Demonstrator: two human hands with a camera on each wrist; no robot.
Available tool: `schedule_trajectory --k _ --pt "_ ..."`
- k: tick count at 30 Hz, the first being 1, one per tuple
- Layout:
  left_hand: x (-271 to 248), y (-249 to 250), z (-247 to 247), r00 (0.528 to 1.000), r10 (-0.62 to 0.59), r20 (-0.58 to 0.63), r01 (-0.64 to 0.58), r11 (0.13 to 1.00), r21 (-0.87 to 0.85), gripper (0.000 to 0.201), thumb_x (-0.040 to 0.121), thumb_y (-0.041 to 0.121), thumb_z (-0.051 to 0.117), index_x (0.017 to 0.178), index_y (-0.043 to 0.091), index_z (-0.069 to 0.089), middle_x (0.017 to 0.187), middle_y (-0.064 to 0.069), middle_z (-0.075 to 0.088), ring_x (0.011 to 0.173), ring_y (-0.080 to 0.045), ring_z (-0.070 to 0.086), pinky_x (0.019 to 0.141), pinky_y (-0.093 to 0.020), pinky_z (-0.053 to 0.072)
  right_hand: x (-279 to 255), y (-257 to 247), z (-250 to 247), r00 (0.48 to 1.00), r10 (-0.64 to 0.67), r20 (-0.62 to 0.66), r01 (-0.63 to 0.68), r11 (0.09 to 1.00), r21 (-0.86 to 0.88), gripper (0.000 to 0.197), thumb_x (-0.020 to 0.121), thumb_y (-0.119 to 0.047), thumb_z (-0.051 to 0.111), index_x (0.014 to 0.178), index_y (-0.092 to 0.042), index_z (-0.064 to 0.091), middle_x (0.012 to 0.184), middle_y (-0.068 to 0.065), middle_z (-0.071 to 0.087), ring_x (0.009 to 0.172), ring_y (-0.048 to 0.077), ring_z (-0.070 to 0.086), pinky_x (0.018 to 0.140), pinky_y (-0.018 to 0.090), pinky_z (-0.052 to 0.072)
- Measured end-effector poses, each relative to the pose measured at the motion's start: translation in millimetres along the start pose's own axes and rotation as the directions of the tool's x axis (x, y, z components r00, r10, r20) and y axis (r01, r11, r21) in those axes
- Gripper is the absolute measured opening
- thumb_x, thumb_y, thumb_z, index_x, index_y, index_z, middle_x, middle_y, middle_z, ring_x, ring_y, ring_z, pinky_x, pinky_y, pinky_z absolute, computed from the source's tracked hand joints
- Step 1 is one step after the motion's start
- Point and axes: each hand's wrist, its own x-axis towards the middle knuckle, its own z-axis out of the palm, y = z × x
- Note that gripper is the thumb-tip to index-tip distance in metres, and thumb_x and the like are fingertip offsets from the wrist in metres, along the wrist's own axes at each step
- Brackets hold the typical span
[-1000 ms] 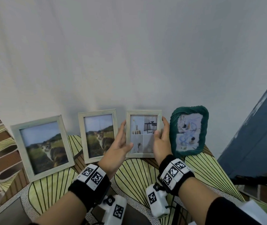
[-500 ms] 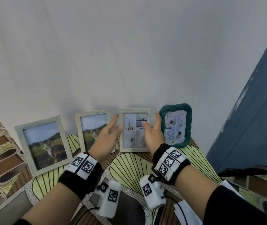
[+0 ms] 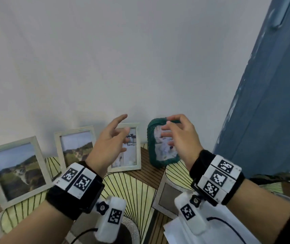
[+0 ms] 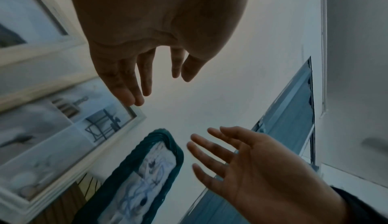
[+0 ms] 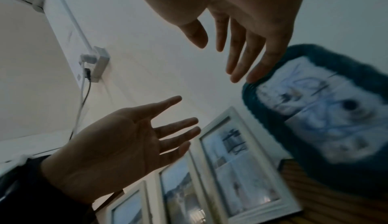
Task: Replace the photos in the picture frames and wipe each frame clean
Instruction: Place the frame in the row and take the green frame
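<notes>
Left hand (image 3: 108, 147) hides the left half of the white collage frame (image 3: 131, 148); right hand (image 3: 181, 138) covers part of the motion-blurred green frame (image 3: 152, 148), contact indeterminate.

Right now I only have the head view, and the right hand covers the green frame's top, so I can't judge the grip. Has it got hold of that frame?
Observer: No. The left wrist view shows the right hand with fingers straight and spread, and a strip of wall between its fingertips and the green frame.
Operator: And the left palm, anything in it?
Observer: Nothing. The right wrist view shows the left hand with its palm open, in front of the white frame with the table photo, not gripping it.
Operator: Anything on the wall I'm missing?
Observer: A wall socket with a cable plugged in, beyond the left hand.
</notes>
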Motion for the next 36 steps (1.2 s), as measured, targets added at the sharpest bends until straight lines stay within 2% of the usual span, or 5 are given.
schedule_trajectory --k 8,16,24,30,36 --pt "31 -37 63 0.997 0.001 0.080 -0.020 0.972 0.235 0.058 0.098 0.039 0.051 0.148 0.046 0.023 0.117 0.006 0.054 0.099 0.000 0.056 0.085 -0.027 0.048 56 41 -57 0.982 0.131 -0.133 -0.144 0.985 -0.098 0.021 0.093 -0.025 0.061 0.113 -0.026 0.052 0.103 0.007 0.062 0.079 0.016 0.058 0.079 0.039 0.054" --pt "46 -67 88 0.985 -0.098 0.142 0.086 0.993 0.083 0.062 0.101 0.023 0.051 0.146 0.051 0.019 0.117 0.011 0.065 0.093 0.014 0.063 0.063 -0.001 0.046 83 67 -67 0.929 0.357 0.096 -0.343 0.929 -0.138 0.050 0.101 -0.022 0.049 0.148 -0.025 0.036 0.150 0.010 0.041 0.131 0.027 0.044 0.087 0.034 0.045" --pt "44 -61 84 0.976 -0.177 0.126 0.181 0.983 -0.018 0.063 0.101 0.010 0.048 0.150 0.043 0.025 0.102 0.009 0.069 0.065 0.006 0.067 0.049 -0.010 0.049 79 66 -63 0.909 0.331 0.254 -0.319 0.944 -0.087 0.035 0.103 -0.016 0.045 0.131 -0.037 0.043 0.093 -0.006 0.065 0.069 0.002 0.063 0.040 0.015 0.047" --pt "34 -40 65 0.981 -0.139 0.133 0.143 0.990 -0.017 0.060 0.103 0.016 0.047 0.143 0.057 0.029 0.087 0.026 0.071 0.086 -0.002 0.069 0.068 -0.025 0.053 59 43 -65 0.935 0.236 0.264 -0.220 0.971 -0.090 0.035 0.102 -0.014 0.046 0.119 -0.044 0.046 0.096 -0.008 0.069 0.072 0.000 0.068 0.047 0.020 0.050" --pt "-2 26 20 0.991 0.075 0.110 -0.078 0.997 0.027 0.054 0.100 0.027 0.051 0.129 0.070 0.037 0.120 0.009 0.065 0.105 -0.008 0.066 0.089 -0.035 0.052 12 -9 -59 0.982 -0.072 0.177 0.080 0.996 -0.042 0.043 0.101 -0.018 0.048 0.113 -0.059 0.046 0.105 -0.012 0.061 0.075 -0.015 0.062 0.050 0.002 0.043"
